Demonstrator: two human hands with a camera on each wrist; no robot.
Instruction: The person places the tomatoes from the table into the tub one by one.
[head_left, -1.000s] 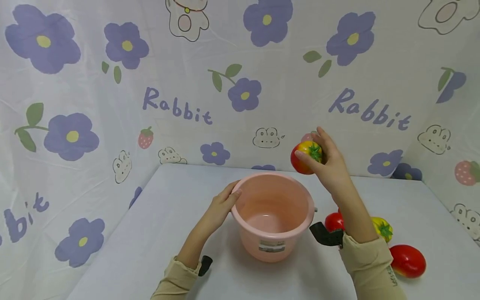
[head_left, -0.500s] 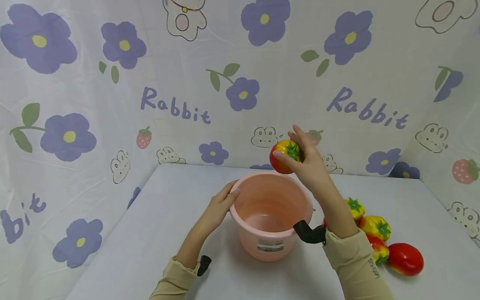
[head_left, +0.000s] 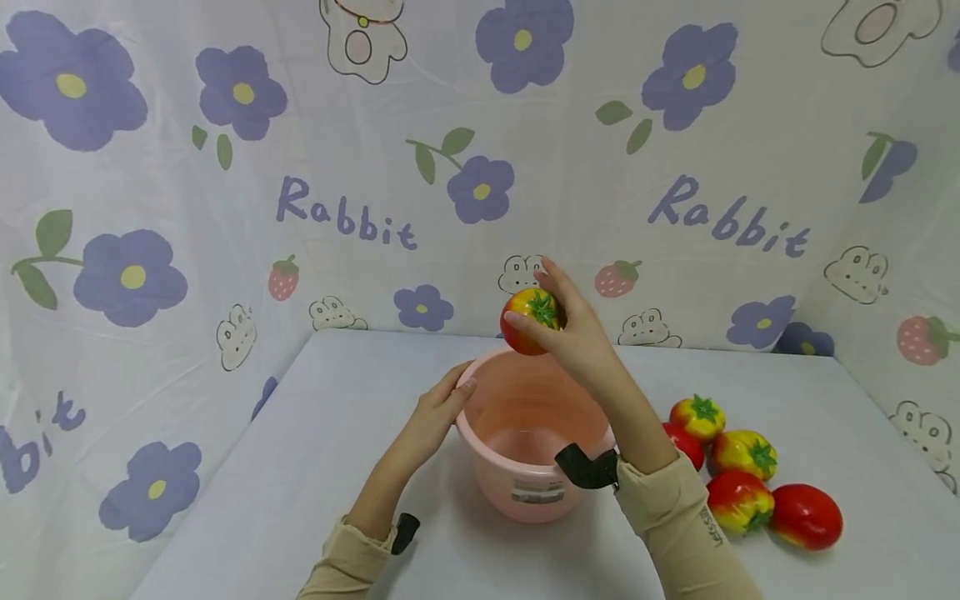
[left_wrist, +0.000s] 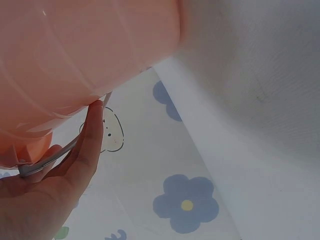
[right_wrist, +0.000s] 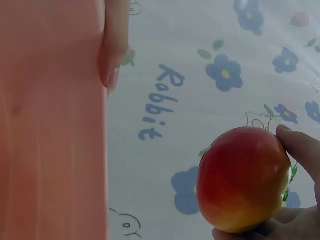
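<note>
A pink plastic bucket (head_left: 497, 482) stands upright in the middle of the table. My left hand (head_left: 433, 415) grips its left rim, thumb over the edge and fingers outside; in the left wrist view those fingers lie along the wall beside the grey wire handle (left_wrist: 56, 156). Above the far part of the bucket's mouth, my right hand (head_left: 579, 332) holds a round red-and-yellow fruit (head_left: 528, 302) with a green star-shaped top between thumb and fingers. The right wrist view shows the red underside of this fruit (right_wrist: 242, 175), level above the rim. Inside the bucket, the visible bottom is bare.
Right of the bucket lie several similar fruits, among them a yellow-topped one (head_left: 698, 417), a mostly yellow one (head_left: 738, 452) and a smooth red one (head_left: 807, 517). The right forearm partly covers a red one (head_left: 686, 442). A printed cloth (head_left: 360, 275) hangs behind the table.
My right hand has carried the fruit leftward, from right of the bucket to over its mouth. The fruits on the table show more from behind the forearm. My left hand keeps its grip.
</note>
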